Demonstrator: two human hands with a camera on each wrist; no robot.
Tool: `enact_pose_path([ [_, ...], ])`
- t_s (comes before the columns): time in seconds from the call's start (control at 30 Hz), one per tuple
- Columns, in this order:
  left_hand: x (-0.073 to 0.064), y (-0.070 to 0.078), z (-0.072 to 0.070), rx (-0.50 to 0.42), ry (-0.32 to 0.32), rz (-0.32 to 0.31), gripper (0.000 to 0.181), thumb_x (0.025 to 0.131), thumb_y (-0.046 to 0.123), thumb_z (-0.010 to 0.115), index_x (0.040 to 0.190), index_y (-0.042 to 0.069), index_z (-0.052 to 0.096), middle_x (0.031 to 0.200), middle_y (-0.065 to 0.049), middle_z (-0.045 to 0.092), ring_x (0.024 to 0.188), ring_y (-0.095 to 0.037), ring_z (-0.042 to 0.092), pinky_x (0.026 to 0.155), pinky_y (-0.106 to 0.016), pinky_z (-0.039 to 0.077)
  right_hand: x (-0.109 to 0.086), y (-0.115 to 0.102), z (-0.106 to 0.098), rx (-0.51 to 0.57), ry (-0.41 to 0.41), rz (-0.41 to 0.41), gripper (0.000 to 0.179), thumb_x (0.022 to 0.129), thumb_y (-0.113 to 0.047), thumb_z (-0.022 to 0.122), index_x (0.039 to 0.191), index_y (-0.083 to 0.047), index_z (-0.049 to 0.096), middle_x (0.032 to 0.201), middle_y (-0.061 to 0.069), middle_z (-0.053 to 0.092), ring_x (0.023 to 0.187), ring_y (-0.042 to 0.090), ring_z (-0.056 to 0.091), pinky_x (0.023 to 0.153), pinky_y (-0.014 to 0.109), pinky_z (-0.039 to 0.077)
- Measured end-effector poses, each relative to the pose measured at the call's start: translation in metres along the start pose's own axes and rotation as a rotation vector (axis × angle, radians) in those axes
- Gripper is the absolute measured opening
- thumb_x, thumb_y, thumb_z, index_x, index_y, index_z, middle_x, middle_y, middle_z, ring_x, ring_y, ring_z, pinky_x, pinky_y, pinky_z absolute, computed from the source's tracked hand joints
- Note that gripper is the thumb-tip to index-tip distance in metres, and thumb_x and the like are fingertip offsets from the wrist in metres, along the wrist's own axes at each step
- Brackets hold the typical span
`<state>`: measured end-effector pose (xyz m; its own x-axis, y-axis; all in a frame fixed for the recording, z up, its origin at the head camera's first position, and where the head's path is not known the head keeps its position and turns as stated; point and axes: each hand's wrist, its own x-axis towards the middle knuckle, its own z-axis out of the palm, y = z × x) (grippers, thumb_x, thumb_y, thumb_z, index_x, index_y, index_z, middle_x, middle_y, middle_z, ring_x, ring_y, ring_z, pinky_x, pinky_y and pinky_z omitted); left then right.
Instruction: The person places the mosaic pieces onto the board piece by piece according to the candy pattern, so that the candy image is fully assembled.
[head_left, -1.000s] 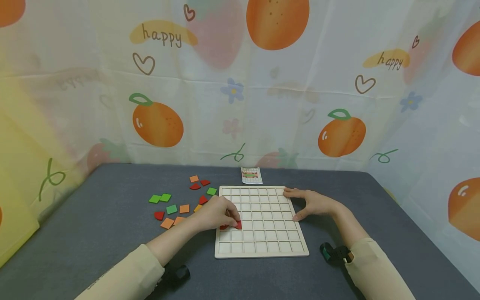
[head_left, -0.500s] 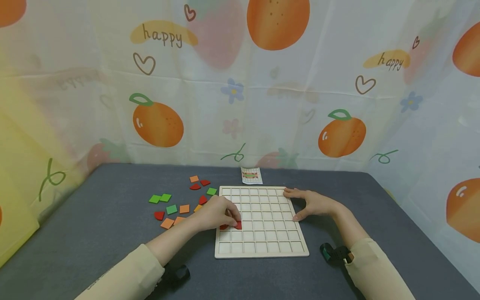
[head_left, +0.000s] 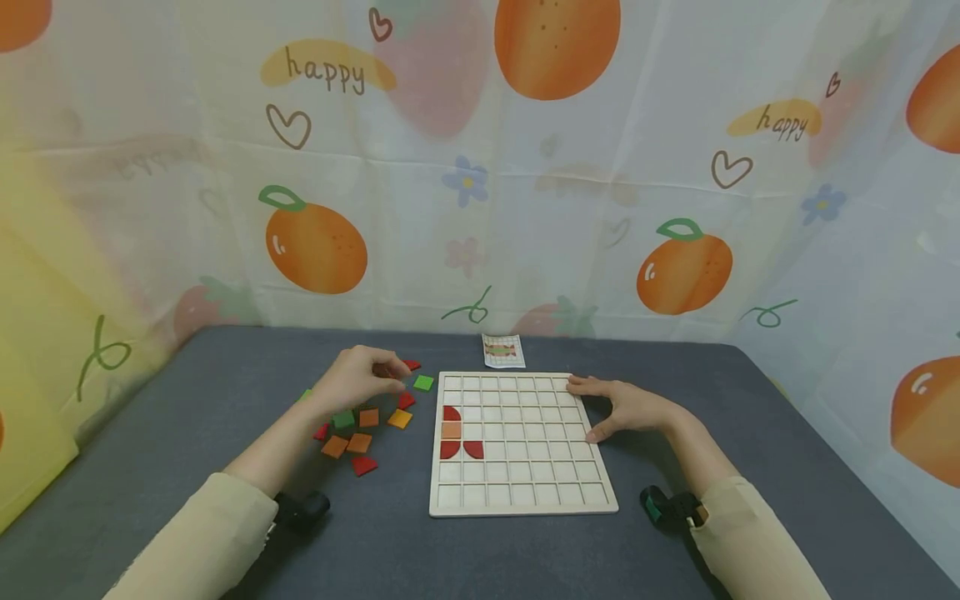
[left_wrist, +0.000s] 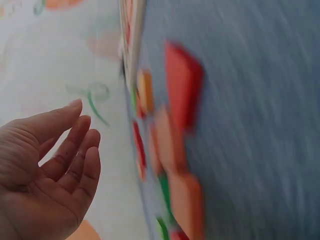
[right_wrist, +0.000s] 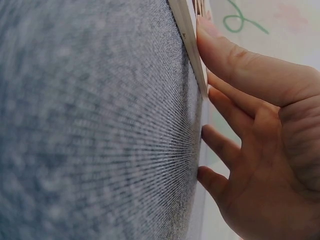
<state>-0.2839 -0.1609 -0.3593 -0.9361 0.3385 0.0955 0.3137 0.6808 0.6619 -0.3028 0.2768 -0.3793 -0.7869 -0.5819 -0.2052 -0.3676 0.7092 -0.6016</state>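
Note:
My left hand (head_left: 362, 377) hovers above the loose tiles left of the board, its fingers loosely bent. Nothing shows between thumb and fingertips in the left wrist view (left_wrist: 55, 170). Near those fingertips lie a red tile (head_left: 406, 400) and a green tile (head_left: 423, 382). The white grid board (head_left: 523, 498) bears an orange square tile (head_left: 451, 430) in its left column, with a red rounded tile (head_left: 452, 413) above it and another below. One more red rounded tile (head_left: 473, 450) sits in the second column. My right hand (head_left: 633, 406) rests on the board's right edge, fingers spread.
Several orange, red, green and yellow tiles lie left of the board, such as a yellow-orange tile (head_left: 400, 418) and a red one (head_left: 364, 465). A small printed card (head_left: 503, 352) lies behind the board. A patterned curtain (head_left: 525, 250) hangs behind the dark table (head_left: 510, 558).
My left hand has left the red tile in the board's second column and moved left and back over the loose tiles. The right hand has stayed on the board's edge.

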Motion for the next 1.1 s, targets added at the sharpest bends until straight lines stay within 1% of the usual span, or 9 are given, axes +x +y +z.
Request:
enact_pose_path([
  [0.1,-0.003,-0.020,-0.012,0.018,0.016,-0.051,0.023,0.091,0.016,0.070,0.111,0.008,0.074,0.110,-0.012,0.074,0.097,-0.023,0.068,0.080,-0.036,0.055,0.000,0.000,0.000,-0.002,-0.001,0.001,0.093,0.077,-0.031,0.084,0.153,-0.007,0.036,0.165,0.014,0.021,0.153,0.046,0.006,0.117,0.071,0.009],
  [0.17,-0.005,-0.033,-0.019,0.037,0.029,-0.074,0.024,0.090,0.018,0.070,0.112,0.007,0.073,0.109,-0.012,0.074,0.097,-0.024,0.068,0.079,-0.036,0.055,0.000,-0.001,0.000,-0.005,-0.002,0.001,0.093,0.077,-0.031,0.084,0.153,-0.007,0.036,0.165,0.015,0.021,0.153,0.046,0.006,0.116,0.072,0.009],
  [0.37,-0.015,-0.066,-0.039,0.088,0.056,-0.115,0.032,0.090,0.024,0.071,0.117,0.007,0.072,0.114,-0.016,0.072,0.100,-0.029,0.066,0.074,-0.034,0.052,-0.001,-0.003,0.000,-0.005,-0.001,0.003,0.093,0.077,-0.031,0.084,0.153,-0.006,0.036,0.165,0.015,0.022,0.153,0.047,0.006,0.116,0.072,0.008],
  [0.43,-0.018,-0.075,-0.044,0.096,0.048,-0.123,0.035,0.090,0.027,0.071,0.118,0.006,0.071,0.116,-0.018,0.071,0.102,-0.031,0.066,0.075,-0.036,0.053,-0.001,-0.003,0.000,-0.007,0.000,0.003,0.093,0.077,-0.030,0.084,0.153,-0.006,0.036,0.165,0.016,0.022,0.153,0.047,0.006,0.116,0.072,0.008],
  [0.53,-0.022,-0.086,-0.048,0.088,0.009,-0.145,0.042,0.089,0.033,0.072,0.121,0.005,0.070,0.121,-0.020,0.070,0.107,-0.034,0.065,0.081,-0.041,0.055,-0.001,-0.003,0.000,-0.013,0.001,0.003,0.093,0.077,-0.031,0.084,0.153,-0.006,0.036,0.165,0.016,0.022,0.152,0.047,0.007,0.116,0.073,0.008],
  [0.67,-0.027,-0.092,-0.050,0.051,-0.056,-0.164,0.048,0.089,0.037,0.073,0.124,0.006,0.068,0.127,-0.021,0.067,0.115,-0.038,0.062,0.090,-0.048,0.053,0.000,-0.002,0.000,-0.010,0.000,0.005,0.093,0.077,-0.031,0.084,0.153,-0.006,0.036,0.165,0.015,0.021,0.153,0.047,0.007,0.116,0.072,0.009],
  [0.77,-0.028,-0.092,-0.050,0.042,-0.077,-0.154,0.047,0.089,0.037,0.072,0.124,0.006,0.068,0.129,-0.022,0.065,0.119,-0.041,0.060,0.092,-0.050,0.053,0.000,-0.001,0.000,-0.003,-0.001,0.005,0.093,0.077,-0.030,0.084,0.153,-0.007,0.035,0.165,0.015,0.021,0.153,0.046,0.006,0.116,0.072,0.009],
  [0.9,-0.028,-0.091,-0.050,0.060,-0.084,-0.135,0.046,0.090,0.036,0.071,0.124,0.006,0.069,0.130,-0.024,0.064,0.119,-0.043,0.058,0.091,-0.051,0.053,0.000,-0.001,0.000,0.003,-0.003,0.001,0.093,0.077,-0.030,0.084,0.153,-0.007,0.035,0.165,0.015,0.021,0.153,0.046,0.006,0.117,0.071,0.009],
  [1.1,-0.028,-0.093,-0.049,0.073,-0.073,-0.125,0.042,0.089,0.033,0.072,0.122,0.006,0.070,0.129,-0.023,0.065,0.118,-0.042,0.059,0.089,-0.050,0.054,-0.001,-0.001,0.001,0.000,0.003,0.003,0.093,0.077,-0.031,0.084,0.153,-0.008,0.035,0.165,0.014,0.021,0.153,0.046,0.006,0.116,0.072,0.009],
])
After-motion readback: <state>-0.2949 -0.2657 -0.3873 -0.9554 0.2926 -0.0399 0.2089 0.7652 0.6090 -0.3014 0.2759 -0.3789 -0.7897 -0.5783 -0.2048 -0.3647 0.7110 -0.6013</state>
